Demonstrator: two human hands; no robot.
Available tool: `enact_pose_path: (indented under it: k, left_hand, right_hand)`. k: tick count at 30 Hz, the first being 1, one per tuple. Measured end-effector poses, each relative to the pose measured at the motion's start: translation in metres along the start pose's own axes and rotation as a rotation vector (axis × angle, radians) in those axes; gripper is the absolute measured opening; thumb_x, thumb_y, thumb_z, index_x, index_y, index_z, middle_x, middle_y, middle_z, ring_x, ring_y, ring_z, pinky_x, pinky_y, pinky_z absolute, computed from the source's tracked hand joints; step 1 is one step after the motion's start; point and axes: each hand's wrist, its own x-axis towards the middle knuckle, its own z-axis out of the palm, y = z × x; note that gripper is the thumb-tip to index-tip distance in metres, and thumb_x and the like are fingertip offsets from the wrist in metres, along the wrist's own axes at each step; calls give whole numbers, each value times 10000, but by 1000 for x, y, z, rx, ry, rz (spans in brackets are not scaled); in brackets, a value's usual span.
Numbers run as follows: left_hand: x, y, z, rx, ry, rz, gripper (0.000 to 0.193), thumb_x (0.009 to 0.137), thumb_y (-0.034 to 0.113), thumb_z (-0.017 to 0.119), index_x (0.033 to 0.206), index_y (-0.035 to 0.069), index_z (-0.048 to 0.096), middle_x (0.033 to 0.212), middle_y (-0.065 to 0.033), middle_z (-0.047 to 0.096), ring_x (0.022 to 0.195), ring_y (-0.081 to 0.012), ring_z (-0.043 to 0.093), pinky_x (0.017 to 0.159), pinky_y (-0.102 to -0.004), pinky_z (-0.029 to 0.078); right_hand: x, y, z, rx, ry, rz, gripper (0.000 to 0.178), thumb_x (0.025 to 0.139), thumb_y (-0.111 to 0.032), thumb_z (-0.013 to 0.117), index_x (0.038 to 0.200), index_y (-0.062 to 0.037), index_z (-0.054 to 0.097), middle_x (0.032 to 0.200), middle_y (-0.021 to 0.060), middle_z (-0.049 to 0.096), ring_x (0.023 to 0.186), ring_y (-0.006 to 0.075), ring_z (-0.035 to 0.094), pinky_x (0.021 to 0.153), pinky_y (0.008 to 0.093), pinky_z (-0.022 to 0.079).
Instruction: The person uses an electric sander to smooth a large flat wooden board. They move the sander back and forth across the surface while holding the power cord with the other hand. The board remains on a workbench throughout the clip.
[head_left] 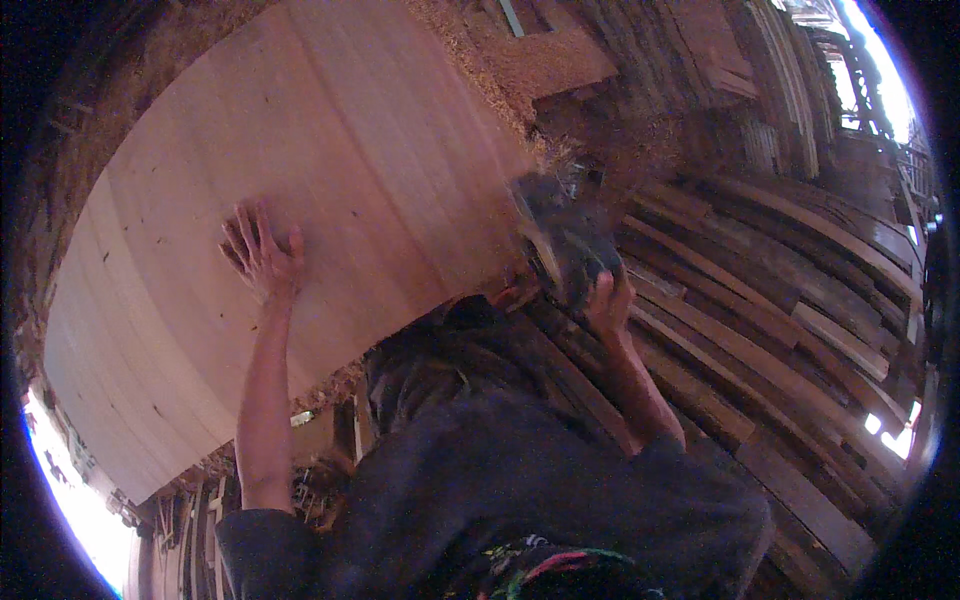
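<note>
We rest our left hand (264,260) with fingers spread, gripping nothing, on the wide wooden board (330,190) stretching across the left. Our right hand (610,302) grasps a dark, blurred tool (575,240) at the board's right edge. Planks (770,285) lie farther right, shavings (490,75) along the far side.

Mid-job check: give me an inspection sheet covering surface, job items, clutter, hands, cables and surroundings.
Surface: broad wooden panel, pale brown, with small dark marks.
Job items: dark tool at the panel's right edge; blurred, so its exact kind and contact are unclear.
Clutter: wood shavings along the panel's upper right edge.
Hands: left hand palm down on the panel, fingers spread; right hand gripping the tool.
Cables: nothing seen.
Surroundings: long planks on the right; bright openings at both sides.
</note>
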Motion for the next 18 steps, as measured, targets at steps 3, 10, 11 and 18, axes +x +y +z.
enact_pose_path:
  k: [3,10,11,18]
  left_hand:
    - [-12,23,20,42,-14,-8,808,961,530,606,1668,203,392,1763,-148,263,1631,-450,151,1287,-689,46]
    - [-35,180,14,56,-223,143,832,963,567,586,1667,169,391,1772,-163,218,1628,-485,100,1286,-709,18]
    - [-36,179,16,74,-243,131,833,964,567,586,1670,174,384,1774,-162,209,1630,-484,91,1286,-710,14]
    - [-27,181,2,-2,-316,98,865,966,597,588,1691,199,338,1781,-147,198,1632,-478,96,1284,-719,44]
  right_hand:
    - [-38,17,-32,92,-84,105,497,1065,-389,571,1334,25,634,876,68,716,741,198,624,676,416,516]
    - [-2,41,-6,-135,-17,51,475,1101,-386,552,1270,49,639,905,139,741,746,259,678,693,424,528]
    - [12,27,0,-84,-44,18,474,1104,-390,552,1254,51,641,912,154,746,753,281,691,701,426,533]
    - [138,-70,69,-36,-103,-16,454,1107,-398,548,1217,26,663,905,184,762,802,349,743,737,449,565]
